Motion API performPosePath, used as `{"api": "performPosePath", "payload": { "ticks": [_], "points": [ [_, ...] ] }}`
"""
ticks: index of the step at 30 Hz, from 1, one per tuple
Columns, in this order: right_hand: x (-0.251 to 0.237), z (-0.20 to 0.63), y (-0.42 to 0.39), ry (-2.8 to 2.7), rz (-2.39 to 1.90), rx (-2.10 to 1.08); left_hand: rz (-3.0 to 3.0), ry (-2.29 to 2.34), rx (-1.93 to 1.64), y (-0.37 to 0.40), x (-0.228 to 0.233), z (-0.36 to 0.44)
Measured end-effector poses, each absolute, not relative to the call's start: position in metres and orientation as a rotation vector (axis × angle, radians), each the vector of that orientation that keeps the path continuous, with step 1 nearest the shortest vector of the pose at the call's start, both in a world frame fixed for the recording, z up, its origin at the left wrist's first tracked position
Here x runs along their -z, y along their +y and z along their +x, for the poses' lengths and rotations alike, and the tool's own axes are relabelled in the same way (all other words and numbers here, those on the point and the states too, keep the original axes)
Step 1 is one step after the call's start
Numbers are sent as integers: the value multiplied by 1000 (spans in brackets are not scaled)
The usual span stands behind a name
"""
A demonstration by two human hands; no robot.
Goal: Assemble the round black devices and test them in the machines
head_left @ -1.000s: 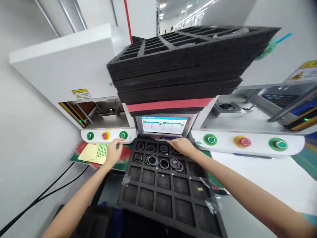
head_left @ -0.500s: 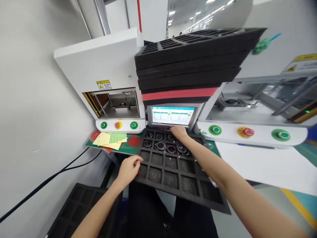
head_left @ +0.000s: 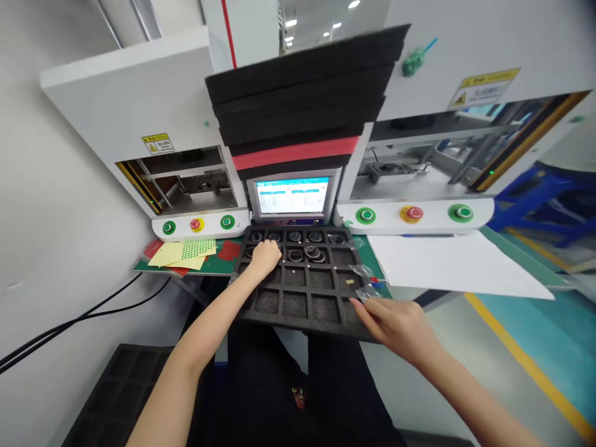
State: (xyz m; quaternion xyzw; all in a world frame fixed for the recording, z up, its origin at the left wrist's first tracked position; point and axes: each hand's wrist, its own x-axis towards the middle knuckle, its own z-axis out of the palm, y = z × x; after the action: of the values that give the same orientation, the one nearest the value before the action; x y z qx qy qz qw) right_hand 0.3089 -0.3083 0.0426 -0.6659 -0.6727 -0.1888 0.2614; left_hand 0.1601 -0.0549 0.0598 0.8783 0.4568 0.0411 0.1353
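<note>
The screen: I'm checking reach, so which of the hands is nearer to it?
Left. The left hand rests in the foam tray near its far rows, just below the screen; the right hand is at the tray's near right corner.

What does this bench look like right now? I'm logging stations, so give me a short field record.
left hand: resting in the far-left cells of the black foam grid tray, on or beside a round metal ring part; grip unclear
right hand: at the tray's near right corner, by small clear plastic bags
tray contents: ring parts in far rows; near cells bare
behind: lit screen, stacked black foam trays
</note>
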Motion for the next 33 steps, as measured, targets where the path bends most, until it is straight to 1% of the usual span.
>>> {"api": "performPosePath", "payload": {
  "ticks": [3, 6, 9, 13, 15, 17, 20, 24, 33],
  "points": [
    [-33, 287, -349, -1671, -1690, 570, 2414, 1362, -236, -52, -64, 162],
    [-35, 264, -364, -1506, -1667, 519, 2250, 1313, -386, -70, -75, 151],
    [-41, 244, -362, -1335, -1652, 407, 2080, 1155, -487, -119, -81, 126],
    [-45, 218, -344, -1190, -1618, 208, 1844, 998, -563, -205, -74, 84],
    [-47, 205, -337, -1180, -1516, 37, 1619, 884, -696, -236, -70, 67],
    [-50, 195, -334, -1208, -1380, -104, 1539, 809, -756, -254, -69, 56],
    [-56, 186, -335, -1289, -1302, -125, 1736, 719, -744, -260, -73, 47],
    [-63, 190, -340, -1383, -1352, -103, 1982, 608, -730, -256, -79, 41],
    [-72, 210, -345, -1561, -1366, -149, 2353, 557, -511, -249, -88, 34]
  ]
}}
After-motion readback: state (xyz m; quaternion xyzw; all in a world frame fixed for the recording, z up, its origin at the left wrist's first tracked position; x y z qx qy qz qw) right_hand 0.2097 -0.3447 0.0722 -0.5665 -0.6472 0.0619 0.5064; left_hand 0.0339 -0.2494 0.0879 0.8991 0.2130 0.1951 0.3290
